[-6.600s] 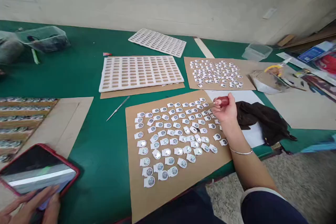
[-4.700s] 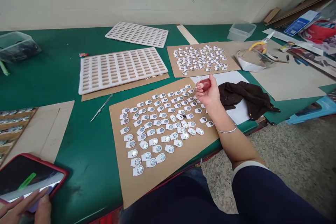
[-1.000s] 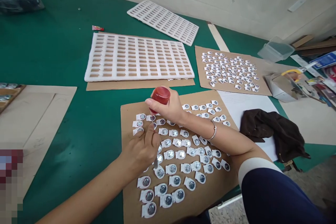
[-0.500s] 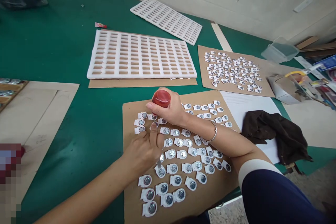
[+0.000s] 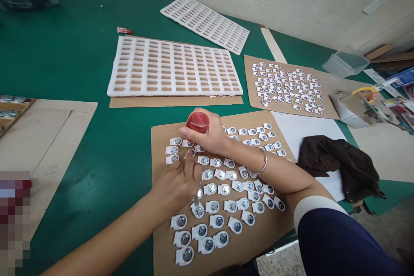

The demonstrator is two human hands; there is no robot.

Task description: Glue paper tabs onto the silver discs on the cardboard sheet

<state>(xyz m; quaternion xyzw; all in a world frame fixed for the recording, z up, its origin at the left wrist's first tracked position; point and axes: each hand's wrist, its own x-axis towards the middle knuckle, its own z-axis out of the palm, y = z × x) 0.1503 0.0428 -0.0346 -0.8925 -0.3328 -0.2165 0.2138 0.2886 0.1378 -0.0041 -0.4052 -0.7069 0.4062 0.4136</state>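
My right hand [image 5: 211,136] is closed round the red handle of a screwdriver [image 5: 198,122], which stands upright with its thin shaft pointing down. Beneath it, at the far left of a cardboard sheet [image 5: 258,248], the tip meets one of the small white parts with round metallic centres [image 5: 188,143]; the exact contact is hidden. My left hand [image 5: 177,183] rests low over the sheet, index finger stretched to the part by the shaft. From under its palm sticks the flat end of a thin metal tool [image 5: 196,201]; its kind is hidden. Several rows of like parts [image 5: 212,207] surround both hands.
Behind are a white slotted foam tray [image 5: 174,69] on cardboard and another tray [image 5: 207,23]. At right, a second cardboard sheet [image 5: 328,95] bears many parts, near a white paper [image 5: 291,129], a dark cloth [image 5: 338,164] and a box of tools [image 5: 352,112].
The screwdriver handle has turned slightly in my right hand and tilted a touch to the left. My left hand stays in place.
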